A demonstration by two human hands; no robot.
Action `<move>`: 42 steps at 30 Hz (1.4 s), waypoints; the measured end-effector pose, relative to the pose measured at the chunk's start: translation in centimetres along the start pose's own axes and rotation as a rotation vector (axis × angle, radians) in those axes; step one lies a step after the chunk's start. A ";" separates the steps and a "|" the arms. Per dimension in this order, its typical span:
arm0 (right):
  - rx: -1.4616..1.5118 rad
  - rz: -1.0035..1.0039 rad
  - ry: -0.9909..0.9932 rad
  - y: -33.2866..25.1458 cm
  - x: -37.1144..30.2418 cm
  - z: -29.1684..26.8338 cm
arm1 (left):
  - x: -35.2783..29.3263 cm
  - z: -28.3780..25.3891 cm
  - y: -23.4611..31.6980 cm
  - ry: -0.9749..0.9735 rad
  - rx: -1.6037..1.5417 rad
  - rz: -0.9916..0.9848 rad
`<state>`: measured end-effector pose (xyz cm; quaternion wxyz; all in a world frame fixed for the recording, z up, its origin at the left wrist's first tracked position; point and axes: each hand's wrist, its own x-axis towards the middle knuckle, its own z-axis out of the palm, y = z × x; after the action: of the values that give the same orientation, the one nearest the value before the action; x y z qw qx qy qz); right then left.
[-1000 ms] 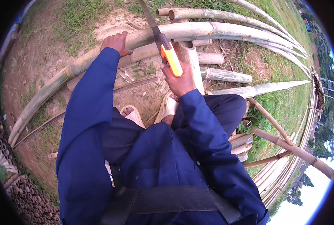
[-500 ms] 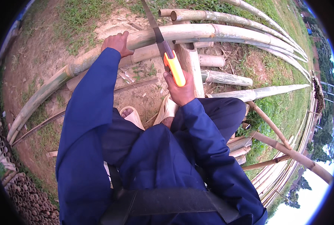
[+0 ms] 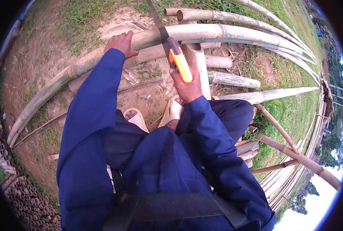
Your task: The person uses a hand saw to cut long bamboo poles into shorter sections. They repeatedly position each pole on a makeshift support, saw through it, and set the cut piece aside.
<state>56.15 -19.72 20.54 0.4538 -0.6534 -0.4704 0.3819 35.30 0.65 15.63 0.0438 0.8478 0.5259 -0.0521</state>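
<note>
A long pale bamboo pole (image 3: 202,32) runs across in front of me, bending with the lens. My left hand (image 3: 121,45) is wrapped over it, thumb on the near side, left of the saw. In my right hand (image 3: 188,82) is a hand saw (image 3: 183,66) with an orange and yellow handle, fingers closed round the grip. Its dark blade crosses the pole and points away from me; how deep the teeth sit cannot be seen. Below the pole, an upright-looking bamboo post (image 3: 196,67) stands just right of the saw handle.
More bamboo poles (image 3: 237,17) lie beyond to the right. Cut bamboo pieces (image 3: 235,79) rest on the ground nearer me. A stack of bamboo ends (image 3: 32,204) fills the lower left. My sandaled feet (image 3: 171,111) are on bare soil under the pole.
My right hand and the saw have shifted slightly toward the far side, along the blade's line. My left hand keeps its place on the pole.
</note>
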 end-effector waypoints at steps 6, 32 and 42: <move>0.073 0.178 -0.045 -0.5 -10.9 -2.9 | -0.4 0.5 -1.5 -0.008 0.008 -0.012; 0.000 0.059 -0.003 0.4 -1.4 -0.3 | -0.3 0.3 -0.2 0.026 -0.016 0.003; -0.074 0.167 -0.024 -2.0 -18.6 -5.8 | -1.4 0.5 -0.7 0.050 -0.011 0.021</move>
<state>56.02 -38.66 25.50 0.3903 -0.7020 -0.4336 0.4084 33.99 -0.35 15.31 0.0360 0.8541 0.5181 -0.0276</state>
